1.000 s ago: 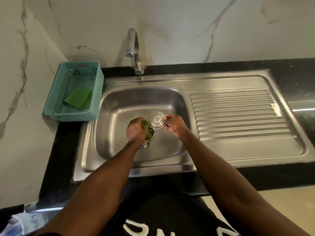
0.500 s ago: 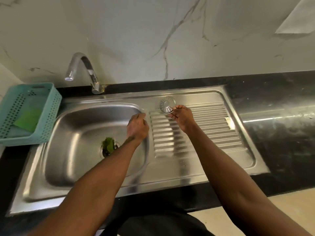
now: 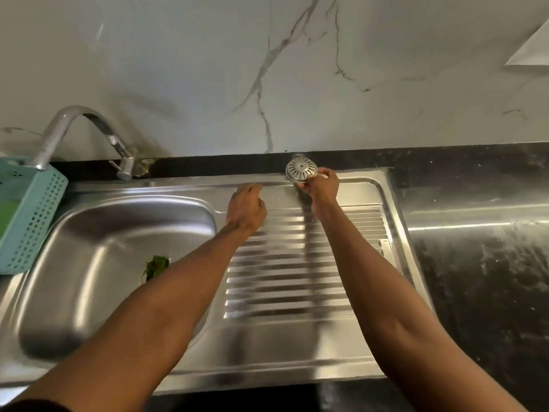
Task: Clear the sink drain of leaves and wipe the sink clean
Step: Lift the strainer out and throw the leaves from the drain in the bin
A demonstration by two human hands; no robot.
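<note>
The right hand [image 3: 322, 188] has carried the round perforated metal drain strainer [image 3: 301, 173] out of the basin and now pinches it by the rim at the upper centre of the frame, over the back edge of the steel sink's ribbed drainboard [image 3: 297, 263]. The left hand [image 3: 246, 210] has left the drain and hovers beside it, fingers loosely curled, holding nothing. The clump of green leaves [image 3: 156, 266] sits uncovered in the drain opening at lower left, so it looks ready for picking out.

Pinching a round strainer [image 3: 301, 170] in the right hand [image 3: 322, 188] at the drainboard's far edge; hovering the left hand [image 3: 246, 210] just beside; leaves [image 3: 156, 266] lying below-left.
</note>
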